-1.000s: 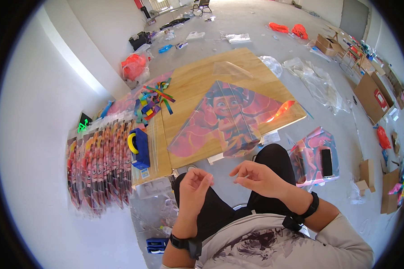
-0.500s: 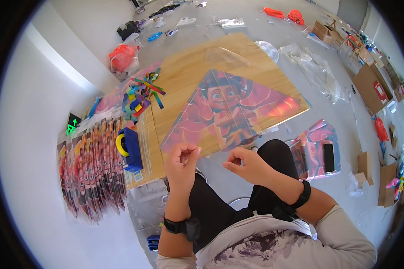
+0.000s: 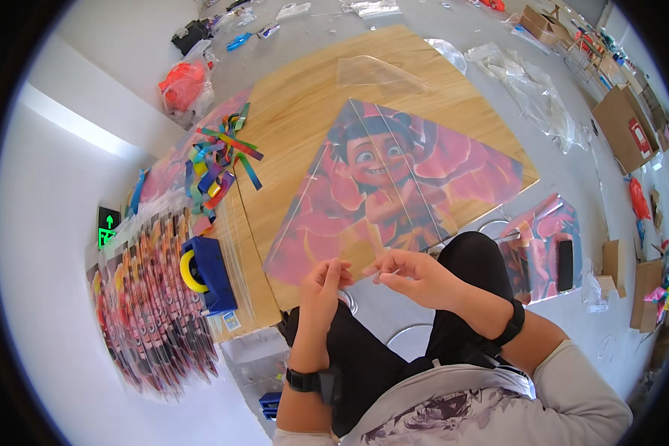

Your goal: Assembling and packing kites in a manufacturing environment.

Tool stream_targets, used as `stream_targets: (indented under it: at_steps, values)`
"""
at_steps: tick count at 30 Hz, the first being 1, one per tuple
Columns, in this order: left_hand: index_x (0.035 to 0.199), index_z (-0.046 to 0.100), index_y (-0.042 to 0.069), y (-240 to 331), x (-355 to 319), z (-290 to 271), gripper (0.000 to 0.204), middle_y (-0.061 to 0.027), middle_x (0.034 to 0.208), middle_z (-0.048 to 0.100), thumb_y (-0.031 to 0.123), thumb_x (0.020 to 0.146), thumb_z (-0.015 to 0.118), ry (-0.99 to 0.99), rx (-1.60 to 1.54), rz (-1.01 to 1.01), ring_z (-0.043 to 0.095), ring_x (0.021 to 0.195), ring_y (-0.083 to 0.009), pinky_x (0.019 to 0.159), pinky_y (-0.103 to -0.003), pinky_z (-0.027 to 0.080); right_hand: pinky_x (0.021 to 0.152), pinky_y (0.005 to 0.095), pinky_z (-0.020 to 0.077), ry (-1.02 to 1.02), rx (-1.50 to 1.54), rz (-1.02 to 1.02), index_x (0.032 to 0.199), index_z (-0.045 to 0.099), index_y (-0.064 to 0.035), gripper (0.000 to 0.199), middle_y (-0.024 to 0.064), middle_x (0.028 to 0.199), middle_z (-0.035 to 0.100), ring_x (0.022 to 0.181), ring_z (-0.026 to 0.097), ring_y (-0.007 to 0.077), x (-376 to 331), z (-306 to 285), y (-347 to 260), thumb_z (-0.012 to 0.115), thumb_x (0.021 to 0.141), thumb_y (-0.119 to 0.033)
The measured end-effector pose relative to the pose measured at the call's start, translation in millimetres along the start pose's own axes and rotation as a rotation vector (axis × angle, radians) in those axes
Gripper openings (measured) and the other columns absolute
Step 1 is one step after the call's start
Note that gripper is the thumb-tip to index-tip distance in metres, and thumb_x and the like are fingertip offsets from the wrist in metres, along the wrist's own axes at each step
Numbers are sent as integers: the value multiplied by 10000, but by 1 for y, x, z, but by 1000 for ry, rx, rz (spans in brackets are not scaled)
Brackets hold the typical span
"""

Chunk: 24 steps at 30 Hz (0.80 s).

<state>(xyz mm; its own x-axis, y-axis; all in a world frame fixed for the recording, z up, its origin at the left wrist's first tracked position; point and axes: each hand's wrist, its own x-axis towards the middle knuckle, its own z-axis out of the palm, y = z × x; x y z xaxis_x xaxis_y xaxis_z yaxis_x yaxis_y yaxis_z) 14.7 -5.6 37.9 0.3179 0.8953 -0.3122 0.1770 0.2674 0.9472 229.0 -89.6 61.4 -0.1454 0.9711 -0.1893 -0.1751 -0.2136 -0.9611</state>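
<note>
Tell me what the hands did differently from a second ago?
The left hand and right hand came closer together, fingertips nearly meeting at the near edge of the pink kite. What they pinch is too small to tell. The kite, wooden board and blue tape dispenser stayed put.

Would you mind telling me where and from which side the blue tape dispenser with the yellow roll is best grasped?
Probably grip the blue tape dispenser across its long flat sides, coming from above. It sits at the wooden board's left edge, with the yellow roll on its left and packaged kites crowding that side.
</note>
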Motion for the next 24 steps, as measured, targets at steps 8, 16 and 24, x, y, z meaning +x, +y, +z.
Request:
stream_targets:
  at_steps: [8,16,24]
  values:
    - [1114,630,-7,6,0,5,222,-72,969,679,197,1032,599,-223,-609,-148,669,848,-162,835,-297,543,796,262,481,-114,8,-116,941,551,-59,96,119,1329,649,960,598,81,15,-7,1,603,994,-119]
    - [1013,632,26,18,28,9,80,-34,889,662,88,975,665,112,-398,108,636,816,-102,785,-252,521,845,306,506,79,70,107,936,559,-44,116,61,1110,678,892,612,99,42,2,5,618,991,-128]
    - [1060,631,13,37,128,6,142,-34,917,653,132,987,658,196,-207,304,618,847,-104,800,-242,508,669,308,487,365,-513,-100,832,643,-20,287,57,804,643,737,611,138,133,-24,-5,721,902,-287]
